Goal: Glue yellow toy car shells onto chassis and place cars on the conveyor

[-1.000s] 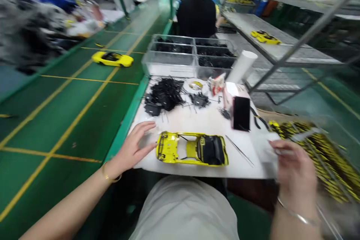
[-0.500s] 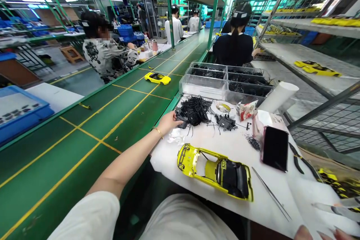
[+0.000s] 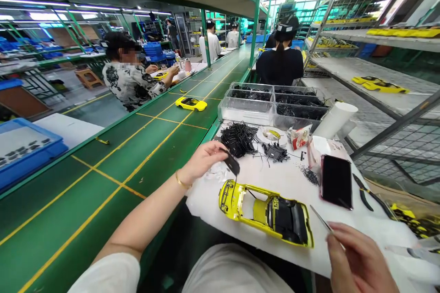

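Between the fingertips of my left hand (image 3: 208,160) hangs a black part (image 3: 232,163) with a thin wire, just above the front end of a yellow car body (image 3: 264,208). The car body lies on the white worktop with a black piece inside it. My right hand (image 3: 357,256), low at the right, pinches metal tweezers (image 3: 320,218) whose tip points toward the car body. Behind my left hand is a pile of black wired parts (image 3: 239,139), with a smaller heap (image 3: 276,151) to its right.
A clear divided bin (image 3: 273,105) of black parts stands behind the piles. A phone (image 3: 336,182) and pliers (image 3: 364,194) lie at the right. Another yellow car body (image 3: 191,103) sits on the green conveyor (image 3: 144,146). A co-worker (image 3: 129,73) sits across it.
My left hand has come back from the pile with a black part. My right hand has moved in from the lower right edge and taken hold of the tweezers.
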